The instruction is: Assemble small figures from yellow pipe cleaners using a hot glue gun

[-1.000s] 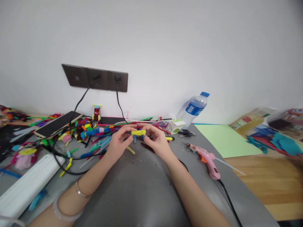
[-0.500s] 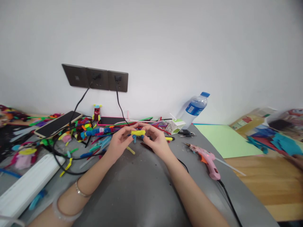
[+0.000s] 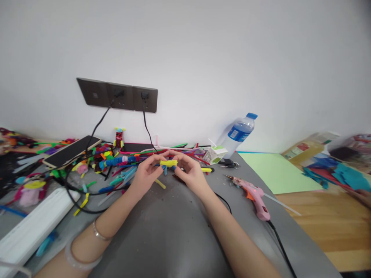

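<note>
The left hand (image 3: 148, 170) and right hand (image 3: 191, 172) pinched the yellow piece (image 3: 168, 163) between them, likely for steadiness, the glue gun (image 3: 256, 197) lying rightward.

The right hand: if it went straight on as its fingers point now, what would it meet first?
Probably the left hand: the right hand points its fingers toward it, with the yellow piece held between the two. Whether the fingertips touch is unclear at this depth.

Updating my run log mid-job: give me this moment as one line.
left hand: holds left end of fuzzy yellow strip | right hand: holds right end | right side: pink plastic glue gun on grey table
</note>
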`<state>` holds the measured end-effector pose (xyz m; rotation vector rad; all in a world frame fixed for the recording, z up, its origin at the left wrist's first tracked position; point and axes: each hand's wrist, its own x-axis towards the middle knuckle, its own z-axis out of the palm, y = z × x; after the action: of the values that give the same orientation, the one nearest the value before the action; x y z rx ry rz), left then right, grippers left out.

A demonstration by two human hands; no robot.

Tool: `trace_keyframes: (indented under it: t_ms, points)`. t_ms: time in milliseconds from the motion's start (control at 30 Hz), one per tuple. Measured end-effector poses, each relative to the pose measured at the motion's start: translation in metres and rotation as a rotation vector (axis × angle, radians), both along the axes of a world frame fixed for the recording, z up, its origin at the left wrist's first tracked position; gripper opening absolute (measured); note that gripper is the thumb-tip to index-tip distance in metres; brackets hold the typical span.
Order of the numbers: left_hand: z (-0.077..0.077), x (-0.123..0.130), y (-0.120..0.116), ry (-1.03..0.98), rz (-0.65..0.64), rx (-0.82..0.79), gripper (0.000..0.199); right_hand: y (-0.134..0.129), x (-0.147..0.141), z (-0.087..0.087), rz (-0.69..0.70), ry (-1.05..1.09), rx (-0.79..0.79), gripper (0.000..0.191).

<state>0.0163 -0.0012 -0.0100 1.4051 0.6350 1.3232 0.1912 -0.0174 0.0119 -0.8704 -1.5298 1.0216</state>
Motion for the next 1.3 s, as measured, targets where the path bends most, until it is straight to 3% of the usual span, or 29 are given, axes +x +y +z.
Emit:
trace_keyframes:
  t_ms: [1300]
  points:
    - [0.0031, -0.0022, -0.0011, 0.049, 0.026, 0.041, 0.01, -0.0015, 0.0011, 0.0008, -0.008, -0.05, 0.035, 0.012]
